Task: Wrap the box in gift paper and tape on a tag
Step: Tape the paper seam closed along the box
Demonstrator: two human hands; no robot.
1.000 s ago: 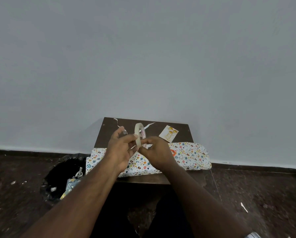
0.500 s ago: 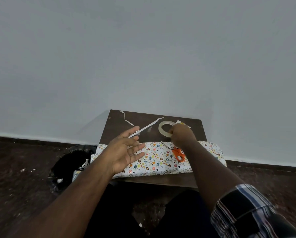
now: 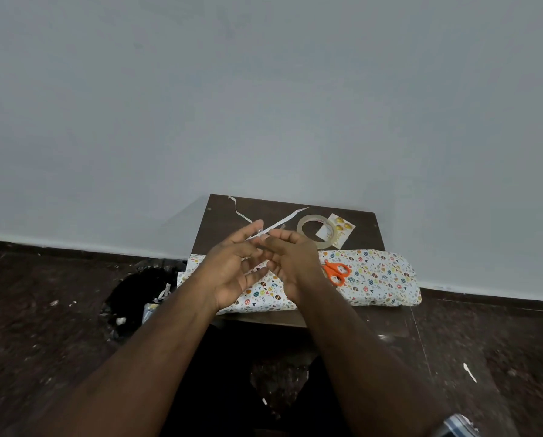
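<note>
Dark bin [image 3: 137, 298] with scraps at left on speckled floor [image 3: 43, 310]; grey wall [image 3: 263, 89] filling upper frame; paper bit [image 3: 469, 372] lower right.

We see white gift paper [image 3: 374, 272] dotted with multicoloured motifs, orange scissors [image 3: 336, 271], a cream tape roll [image 3: 304, 228], a white tag [image 3: 342, 230] bearing gold circles, a dark brown table [image 3: 229, 216], a black bin bag [image 3: 131, 298].
</note>
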